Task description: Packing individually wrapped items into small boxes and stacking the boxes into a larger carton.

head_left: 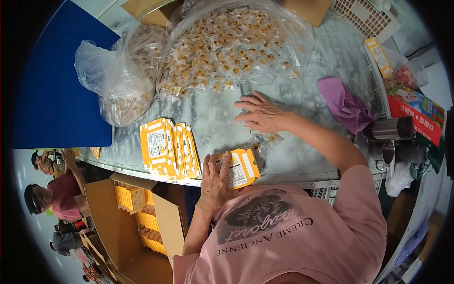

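My left hand (216,176) is closed around the end of a small yellow-and-white carton (241,169) at the table's near edge. The carton's flaps stick out toward the right. Farther off, my right hand (262,113) is held palm down over the metal table with its fingers spread, and no object shows in it. A few small clear-wrapped pieces (270,137) lie between my right wrist and the carton. Left of my left hand, flattened yellow-and-white cartons (160,144) are fanned in overlapping stacks. Beyond my right hand spreads a heap of individually wrapped pieces (227,52) on a clear plastic bag.
A second clear bag (127,78) stands left of the heap. A purple cloth (344,104), metal cups (390,128) and a white basket (366,19) are at the right. At lower left, an open cardboard box (113,227) holds yellow cartons. Other people (61,199) work beyond it.
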{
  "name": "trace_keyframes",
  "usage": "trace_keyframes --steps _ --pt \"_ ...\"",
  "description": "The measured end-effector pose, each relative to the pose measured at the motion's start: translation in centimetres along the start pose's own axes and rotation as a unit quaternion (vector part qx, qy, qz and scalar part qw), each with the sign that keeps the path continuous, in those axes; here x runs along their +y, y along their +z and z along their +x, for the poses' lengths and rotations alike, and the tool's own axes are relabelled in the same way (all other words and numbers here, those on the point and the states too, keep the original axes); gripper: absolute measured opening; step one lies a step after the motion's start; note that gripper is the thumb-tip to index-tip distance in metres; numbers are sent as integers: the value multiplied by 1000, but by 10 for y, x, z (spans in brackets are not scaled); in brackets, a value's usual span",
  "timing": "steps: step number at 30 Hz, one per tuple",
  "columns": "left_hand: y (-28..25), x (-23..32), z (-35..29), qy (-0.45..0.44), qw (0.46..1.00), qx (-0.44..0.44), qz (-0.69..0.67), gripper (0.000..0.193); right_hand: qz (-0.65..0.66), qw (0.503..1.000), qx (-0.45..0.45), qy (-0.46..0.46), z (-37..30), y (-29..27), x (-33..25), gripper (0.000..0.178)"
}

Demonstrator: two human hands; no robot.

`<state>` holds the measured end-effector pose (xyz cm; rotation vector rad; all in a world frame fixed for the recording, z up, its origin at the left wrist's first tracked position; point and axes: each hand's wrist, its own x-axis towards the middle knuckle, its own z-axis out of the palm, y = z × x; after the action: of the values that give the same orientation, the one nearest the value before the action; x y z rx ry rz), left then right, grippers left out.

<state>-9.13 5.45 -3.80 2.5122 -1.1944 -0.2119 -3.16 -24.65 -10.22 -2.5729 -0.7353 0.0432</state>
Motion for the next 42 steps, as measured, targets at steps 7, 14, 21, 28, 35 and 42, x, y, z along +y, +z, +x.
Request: trace_keyframes --steps 7,14,21,28,35,42 --pt "-11 1 -1 -36 999 19 -21 120 21 991 97 84 -63 -45 2 43" --pt "-31 2 -8 -117 991 34 -47 118 335 870 254 260 -92 -69 37 37" --pt "-19 0 -16 -182 965 109 -157 120 117 956 233 133 -97 -37 -40 30" --pt "-39 6 -7 -194 959 125 -166 120 62 978 162 118 -104 29 -80 56" --pt "-25 9 1 -120 992 38 29 110 -18 983 102 152 -90 -43 -25 119" --pt "9 5 17 -126 990 56 7 116 -19 997 -43 57 -58 -26 -11 122"
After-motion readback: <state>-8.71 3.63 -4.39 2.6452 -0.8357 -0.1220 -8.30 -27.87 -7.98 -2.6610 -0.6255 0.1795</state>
